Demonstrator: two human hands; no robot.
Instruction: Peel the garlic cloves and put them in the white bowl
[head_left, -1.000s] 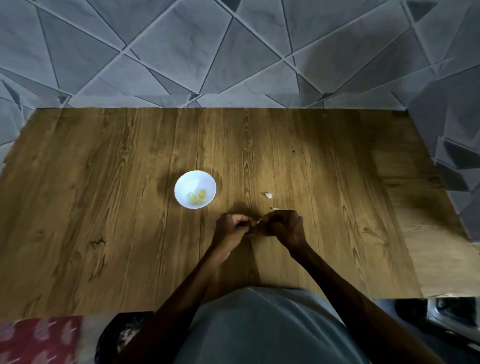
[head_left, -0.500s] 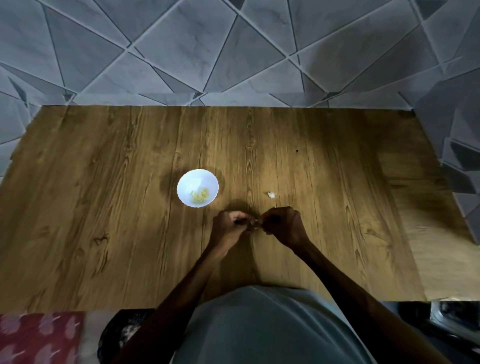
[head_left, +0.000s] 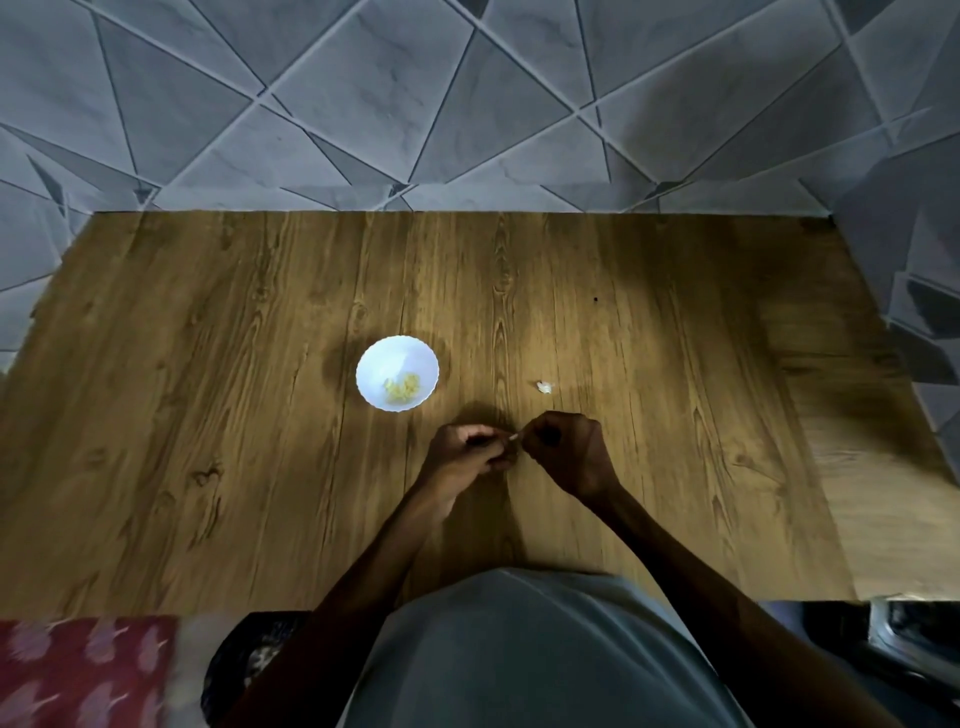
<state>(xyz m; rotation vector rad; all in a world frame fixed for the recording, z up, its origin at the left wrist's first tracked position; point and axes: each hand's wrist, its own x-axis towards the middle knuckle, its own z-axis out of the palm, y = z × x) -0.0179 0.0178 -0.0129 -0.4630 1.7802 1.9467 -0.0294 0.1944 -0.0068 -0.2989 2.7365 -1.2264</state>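
Observation:
A small white bowl (head_left: 397, 358) stands on the wooden table (head_left: 208, 415), with several yellowish peeled cloves (head_left: 401, 385) inside. Just in front of it and to its right, my left hand (head_left: 470, 449) and my right hand (head_left: 566, 449) meet fingertip to fingertip over the table. Both pinch a small garlic clove (head_left: 513, 438); only a pale sliver of it shows between the fingers. A white scrap of garlic or skin (head_left: 545, 386) lies on the table beyond my right hand.
A grey tiled wall (head_left: 467, 104) rises behind the table and along its right side. A red patterned cloth (head_left: 78, 670) lies at the lower left, below the table's near edge. A dark object (head_left: 909, 639) shows at the lower right.
My hands stay together on the clove, working it slightly. A small pale bit seen by my right hand one second ago is out of sight. The view has shifted a little.

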